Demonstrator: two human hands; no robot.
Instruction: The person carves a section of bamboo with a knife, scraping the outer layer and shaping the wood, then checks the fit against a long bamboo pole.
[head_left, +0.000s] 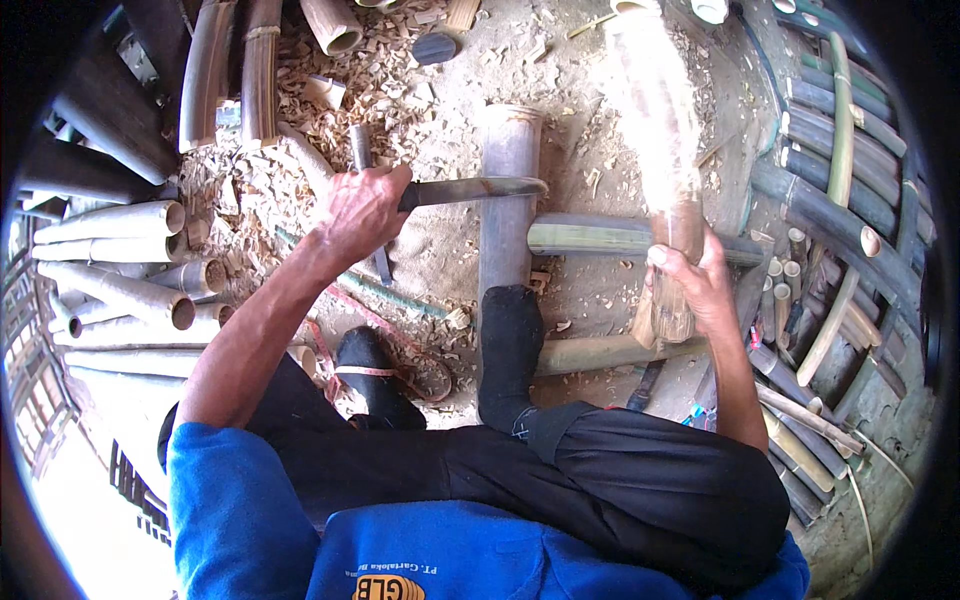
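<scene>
My left hand (368, 208) is closed round the handle of a knife (460, 192). Its dark blade lies across the upper part of a thick bamboo pole (507, 240) on the ground, the tip just past the pole's right side. My right hand (700, 280) grips a thick wooden club-like length (672, 225) near its lower end. The far part is washed out by bright light. It passes above a greenish bamboo piece (590, 238) that meets the pole from the right. My black-covered foot (508, 335) rests against the pole's near end.
Bamboo tubes (110, 235) are piled at left, with more poles (840, 185) stacked at right. Wood chips (300, 70) litter the ground. By my left hand lies a metal-ended tool (360, 147). A pink tape (432, 358) curls near my other foot.
</scene>
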